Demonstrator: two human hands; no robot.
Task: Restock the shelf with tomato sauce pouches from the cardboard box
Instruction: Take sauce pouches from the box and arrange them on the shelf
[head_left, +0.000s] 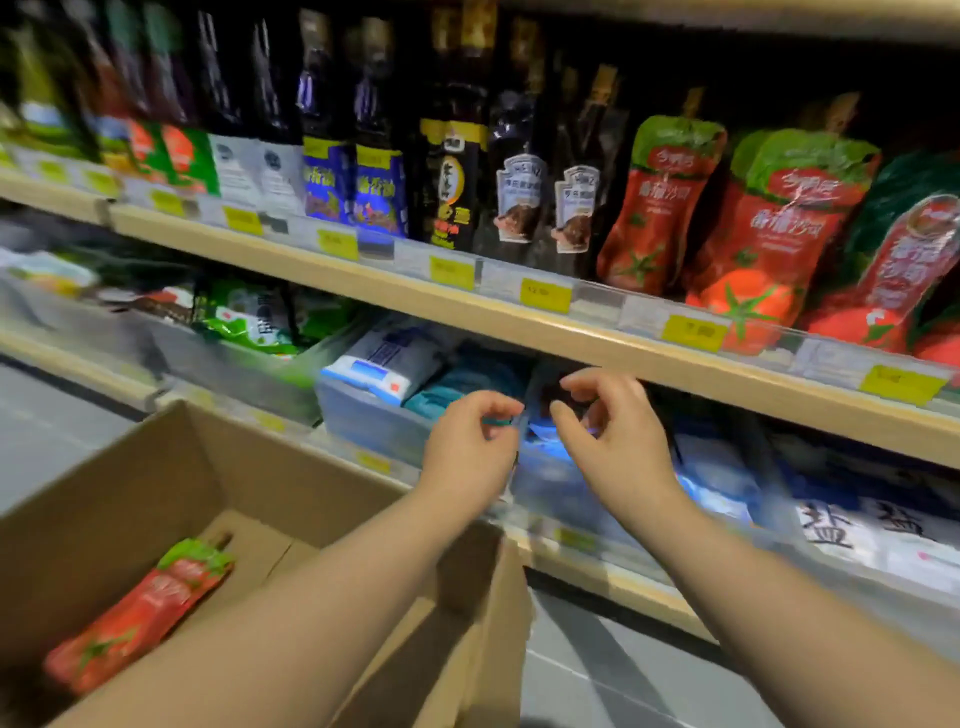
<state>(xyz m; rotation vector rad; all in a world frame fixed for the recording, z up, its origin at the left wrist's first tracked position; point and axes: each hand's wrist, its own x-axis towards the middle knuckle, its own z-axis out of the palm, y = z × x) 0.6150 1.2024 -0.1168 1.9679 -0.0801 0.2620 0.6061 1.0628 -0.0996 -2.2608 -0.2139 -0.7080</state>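
Observation:
An open cardboard box (218, 467) stands at the lower left, and one red tomato sauce pouch (137, 613) with a green top lies flat in it. More red tomato sauce pouches (660, 202) stand upright on the upper shelf (519, 322) at the right. My left hand (470, 447) hovers above the box's far right corner, fingers loosely curled, a small teal band on one finger. My right hand (610, 431) is beside it, just under the shelf edge, fingers spread and holding nothing.
Dark sauce bottles (452, 171) and dark pouches (519, 192) fill the upper shelf to the left of the red pouches. The lower shelf holds green bags (249, 317), blue-white packets (379, 364) and salt bags (857, 525). Grey floor (597, 675) shows below.

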